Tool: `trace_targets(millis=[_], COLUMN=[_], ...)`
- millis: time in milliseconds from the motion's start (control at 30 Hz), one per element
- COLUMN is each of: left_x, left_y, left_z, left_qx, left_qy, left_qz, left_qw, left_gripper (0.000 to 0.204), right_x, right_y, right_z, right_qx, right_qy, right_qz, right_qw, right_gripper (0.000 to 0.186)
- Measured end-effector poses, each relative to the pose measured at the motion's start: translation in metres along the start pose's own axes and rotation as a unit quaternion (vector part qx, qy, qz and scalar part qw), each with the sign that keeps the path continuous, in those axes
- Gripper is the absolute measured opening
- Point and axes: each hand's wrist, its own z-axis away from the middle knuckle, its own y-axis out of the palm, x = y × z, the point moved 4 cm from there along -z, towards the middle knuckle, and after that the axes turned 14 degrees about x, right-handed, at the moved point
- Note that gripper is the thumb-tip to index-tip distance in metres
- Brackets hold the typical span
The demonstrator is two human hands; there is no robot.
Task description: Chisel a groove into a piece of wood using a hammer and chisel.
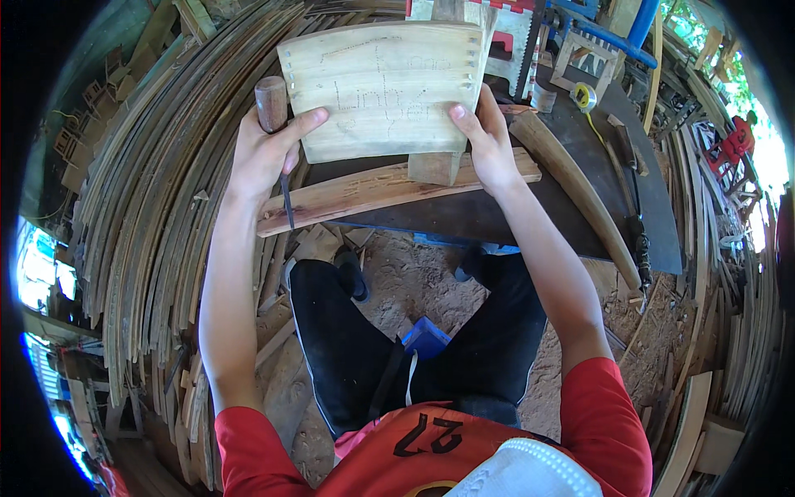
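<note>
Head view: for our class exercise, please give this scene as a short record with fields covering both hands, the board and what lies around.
Left hand: holding chisel, thumb on board
Right hand: gripping board's right edge
Board: pale wood, faintly marked face
Near board's lower edge: wooden block, plank
Dark table: curved wood piece, tape measure
Left side: piled wood strips

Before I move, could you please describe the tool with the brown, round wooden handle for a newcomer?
Find the wide, pale wooden panel at top centre. At its left edge, the left hand holds the tool by its brown wooden handle. Unlike the long, flat wooden strips nearby, it has a narrow, dark blade.
</note>
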Motion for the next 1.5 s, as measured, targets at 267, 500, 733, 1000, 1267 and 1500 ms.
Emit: trace_targets(millis=[267,500,733,1000,1267,1500], left_x=[0.011,0.002,0.000,-0.008,0.002,-0.002], left_y=[-0.009,-0.010,-0.013,-0.031,-0.054,-0.067], left_z=[-0.001,0.002,0.010,0.053,0.096,0.112], left_qx=[0.002,-0.002,0.002,0.068,0.084,0.060], left_qy=[-0.003,-0.013,-0.067,0.050,0.073,0.027], left_qz=[-0.009,-0.030,-0.132,-0.126,-0.190,-0.234], left_qw=[1.000,0.999,0.989,0.988,0.975,0.970], left_gripper=[0.029,0.035,0.050,0.034,0.048,0.047], right_x=[0.002,0.004,0.009,0.111,0.136,0.067], right_y=[0.003,0.002,-0.004,-0.117,-0.264,-0.299], right_z=[-0.002,-0.003,-0.006,0.012,0.048,0.048], right_qx=[0.001,-0.009,-0.102,-0.215,-0.284,-0.263], right_qy=[0.015,0.003,-0.006,-0.073,-0.032,-0.009], right_qz=[-0.001,0.000,-0.020,0.130,0.128,0.043], right_qw=[1.000,1.000,0.995,0.965,0.950,0.964], right_gripper=[0.062,0.060,0.058,0.049,0.050,0.057])
